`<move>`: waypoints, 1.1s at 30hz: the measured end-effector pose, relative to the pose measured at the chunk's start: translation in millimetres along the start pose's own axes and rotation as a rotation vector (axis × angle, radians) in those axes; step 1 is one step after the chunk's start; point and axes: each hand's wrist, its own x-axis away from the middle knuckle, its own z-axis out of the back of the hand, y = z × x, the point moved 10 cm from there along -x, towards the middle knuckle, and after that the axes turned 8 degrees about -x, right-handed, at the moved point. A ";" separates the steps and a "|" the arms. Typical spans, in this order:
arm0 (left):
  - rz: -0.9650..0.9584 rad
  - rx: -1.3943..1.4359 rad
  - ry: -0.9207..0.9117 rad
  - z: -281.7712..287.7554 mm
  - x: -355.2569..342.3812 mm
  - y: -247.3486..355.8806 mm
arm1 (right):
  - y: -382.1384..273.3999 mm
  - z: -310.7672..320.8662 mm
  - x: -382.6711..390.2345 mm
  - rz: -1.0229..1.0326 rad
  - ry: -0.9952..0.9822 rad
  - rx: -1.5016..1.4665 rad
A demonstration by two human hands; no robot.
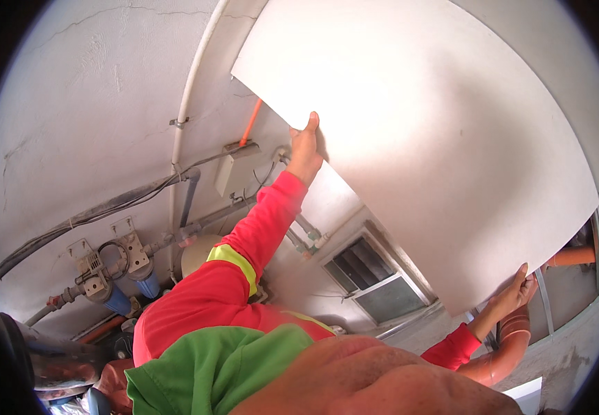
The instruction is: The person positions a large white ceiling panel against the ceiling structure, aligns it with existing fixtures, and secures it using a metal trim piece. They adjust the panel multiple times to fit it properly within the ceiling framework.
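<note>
Our left hand (305, 149), just past twelve o'clock, is half closed on the edge of a large, flat, white sheet panel (410, 159), its thumb laid along the near face; whatever fingers go round behind are hidden from us. Our right hand (510, 297), at four o'clock, pinches the panel's lower edge near one corner, a finger showing on the face and the rest bent behind it. Between them the panel spreads from twelve o'clock to past three, tilted overhead.

We judge it to be thin and fairly light for its breadth but awkward, since so wide a sheet may sag or twist when held by only two points. Its smooth face offers little to grip, so we would trust the edges, with palms well under and hands spread wide to balance it. Its corners look the likeliest place to chip if knocked.

Beyond our right hand, between three and four o'clock, a rectangular wall opening (573, 301) shows past the panel's edge, and a thick orange plastic pipe (503, 356) bends just below our wrist. Towards five o'clock sits a pale-framed window with dark panes (391, 299). A beige wall box (234, 173) lies at ten o'clock, and two blue cylindrical filter housings (117, 301) hang at eight.
</note>
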 end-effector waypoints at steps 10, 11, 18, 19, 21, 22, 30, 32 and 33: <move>-0.005 -0.099 -0.162 1.2 -44.1 -25.1 | -36.0 -29.6 9.3 0.419 0.038 0.050; -0.005 -0.155 -0.130 2.9 -44.8 -23.8 | -46.1 -31.3 15.9 0.479 0.097 0.191; 0.017 -0.303 -0.073 -6.4 -15.0 -13.5 | -99.9 -60.2 55.0 0.692 0.224 0.905; 0.012 -0.296 -0.126 -12.1 -12.0 -11.1 | -95.8 -64.8 56.8 0.681 0.196 0.904; 0.042 -0.345 -0.086 -9.6 -11.6 -11.2 | -80.6 -75.3 62.6 0.671 0.106 0.911; 0.054 -0.340 -0.069 -8.0 -12.2 -12.3 | -74.0 -80.9 65.3 0.711 0.070 0.896; 0.004 -0.476 0.017 -6.7 -6.1 -4.3 | -33.1 -56.7 52.7 0.512 0.094 0.749; 0.040 -0.428 -0.033 -14.6 -0.5 -7.5 | -32.6 -41.3 57.6 0.470 0.211 0.753; 0.066 -0.383 0.004 -12.6 0.8 -7.4 | -18.7 -35.5 53.8 0.336 0.154 0.583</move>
